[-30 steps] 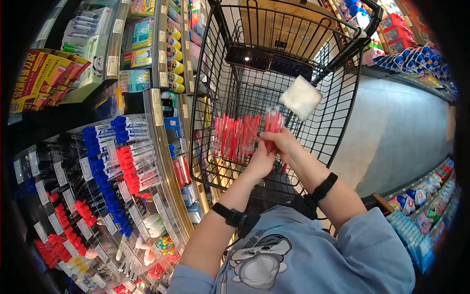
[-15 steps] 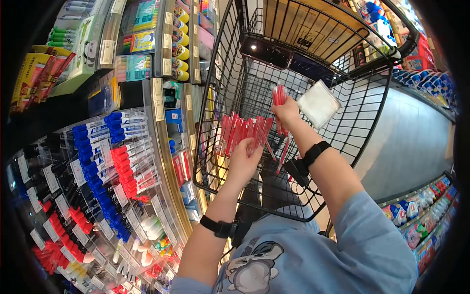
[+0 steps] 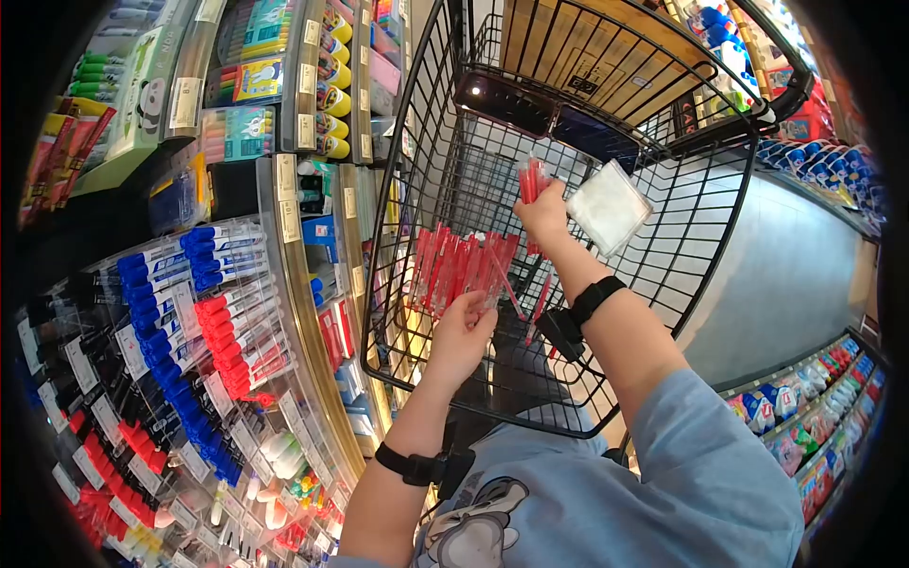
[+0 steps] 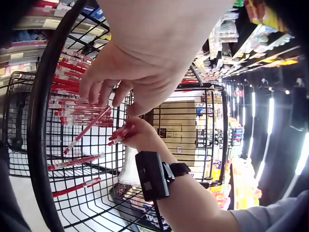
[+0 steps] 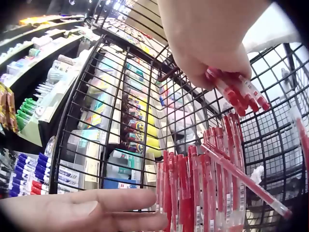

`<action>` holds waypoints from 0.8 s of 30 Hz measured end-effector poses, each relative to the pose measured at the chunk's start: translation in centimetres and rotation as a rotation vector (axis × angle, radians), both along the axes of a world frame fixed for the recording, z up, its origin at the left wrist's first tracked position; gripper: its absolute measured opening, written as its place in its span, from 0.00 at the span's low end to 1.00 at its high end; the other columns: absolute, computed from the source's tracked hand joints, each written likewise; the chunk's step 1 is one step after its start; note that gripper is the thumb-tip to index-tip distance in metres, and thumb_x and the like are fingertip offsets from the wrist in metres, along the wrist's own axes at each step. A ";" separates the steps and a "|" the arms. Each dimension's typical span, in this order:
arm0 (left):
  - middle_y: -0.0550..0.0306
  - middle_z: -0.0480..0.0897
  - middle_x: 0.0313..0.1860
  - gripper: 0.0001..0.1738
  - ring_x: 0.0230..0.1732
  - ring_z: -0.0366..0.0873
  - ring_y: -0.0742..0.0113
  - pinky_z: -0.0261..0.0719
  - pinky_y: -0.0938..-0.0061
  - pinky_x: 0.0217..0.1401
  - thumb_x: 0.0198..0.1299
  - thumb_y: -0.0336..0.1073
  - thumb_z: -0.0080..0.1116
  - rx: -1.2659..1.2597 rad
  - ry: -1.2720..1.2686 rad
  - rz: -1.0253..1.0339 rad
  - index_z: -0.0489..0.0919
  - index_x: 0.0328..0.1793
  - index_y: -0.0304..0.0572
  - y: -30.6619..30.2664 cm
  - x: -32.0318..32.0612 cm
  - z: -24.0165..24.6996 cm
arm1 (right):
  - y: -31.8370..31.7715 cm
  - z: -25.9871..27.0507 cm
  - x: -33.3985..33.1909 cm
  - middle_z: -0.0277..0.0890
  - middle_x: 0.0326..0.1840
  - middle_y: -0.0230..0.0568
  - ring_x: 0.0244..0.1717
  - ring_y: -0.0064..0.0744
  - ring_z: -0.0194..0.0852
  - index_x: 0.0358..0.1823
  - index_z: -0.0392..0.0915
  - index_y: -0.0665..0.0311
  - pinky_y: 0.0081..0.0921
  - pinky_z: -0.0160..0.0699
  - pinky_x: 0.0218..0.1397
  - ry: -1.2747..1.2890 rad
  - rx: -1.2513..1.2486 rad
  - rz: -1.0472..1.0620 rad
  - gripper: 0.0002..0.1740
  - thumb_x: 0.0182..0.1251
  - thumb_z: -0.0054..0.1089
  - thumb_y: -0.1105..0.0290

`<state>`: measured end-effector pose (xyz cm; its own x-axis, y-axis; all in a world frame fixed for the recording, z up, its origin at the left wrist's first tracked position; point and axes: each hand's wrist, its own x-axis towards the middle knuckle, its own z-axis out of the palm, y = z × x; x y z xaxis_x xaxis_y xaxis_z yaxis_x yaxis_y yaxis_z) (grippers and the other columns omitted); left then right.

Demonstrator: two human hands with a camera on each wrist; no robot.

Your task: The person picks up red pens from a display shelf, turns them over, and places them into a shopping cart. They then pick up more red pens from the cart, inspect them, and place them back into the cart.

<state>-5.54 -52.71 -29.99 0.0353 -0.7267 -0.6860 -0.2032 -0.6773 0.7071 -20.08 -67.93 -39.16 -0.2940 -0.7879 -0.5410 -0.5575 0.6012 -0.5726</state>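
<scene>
In the head view, my right hand (image 3: 546,216) grips a bundle of red pens (image 3: 533,178) over the shopping cart's wire basket (image 3: 606,421). The bundle's red ends poke out below the fist in the right wrist view. A row of red pens (image 3: 453,270) stands side by side in the basket's left part. My left hand (image 3: 460,341) is at the near end of that row; two straight fingers (image 5: 128,199) reach its lower part in the right wrist view. One pen (image 5: 246,180) leans slantwise across the row. Separate red pens (image 4: 77,187) lie on the wire in the left wrist view.
A clear square package (image 3: 609,206) sits at the basket's right side. Dark flat boxes (image 3: 507,102) and a cardboard box (image 3: 578,47) are farther back. Shelves of blue and red markers (image 3: 227,346) run close along the left; packaged goods (image 3: 805,407) line the right.
My hands, together around pens at first, have parted. The right moved forward with its bundle; the left moved left and back to the row's near end. The head view has shifted slightly.
</scene>
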 end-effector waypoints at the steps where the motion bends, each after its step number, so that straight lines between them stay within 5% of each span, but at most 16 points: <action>1: 0.46 0.76 0.54 0.25 0.52 0.75 0.61 0.73 0.70 0.52 0.59 0.37 0.57 0.001 0.016 0.004 0.69 0.60 0.33 0.0 0.0 0.1 | 0.0 0.0 0.0 0.71 0.45 0.70 0.49 0.62 0.73 0.53 0.53 0.75 0.42 0.73 0.52 -0.019 0.021 0.028 0.38 0.44 0.67 0.71; 5: 0.46 0.76 0.53 0.24 0.52 0.75 0.62 0.73 0.71 0.52 0.59 0.37 0.57 0.003 0.068 0.024 0.69 0.60 0.34 0.2 0.3 -0.4 | 0.7 -0.5 0.4 0.62 0.52 0.69 0.51 0.66 0.68 0.53 0.54 0.73 0.44 0.72 0.55 0.087 -0.043 0.084 0.38 0.42 0.68 0.71; 15: 0.48 0.77 0.52 0.24 0.51 0.75 0.65 0.72 0.73 0.53 0.60 0.35 0.57 0.017 0.096 0.037 0.68 0.61 0.34 0.0 -0.4 0.9 | 1.5 0.9 -1.2 0.63 0.54 0.60 0.53 0.63 0.66 0.52 0.59 0.72 0.44 0.70 0.57 0.195 -0.013 0.156 0.38 0.44 0.72 0.63; 24: 0.48 0.77 0.51 0.24 0.50 0.75 0.67 0.73 0.74 0.52 0.60 0.35 0.57 0.016 0.061 0.000 0.68 0.60 0.34 -0.4 -0.6 1.5 | 1.5 0.2 -5.5 0.74 0.38 0.58 0.41 0.60 0.74 0.40 0.67 0.70 0.47 0.72 0.46 0.218 -0.137 0.108 0.15 0.51 0.57 0.75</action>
<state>-6.15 -53.15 -28.46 -0.0070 -0.7155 -0.6986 -0.1599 -0.6888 0.7071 -25.61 -66.44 -38.96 -0.3017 -0.8827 -0.3603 -0.7331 0.4564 -0.5043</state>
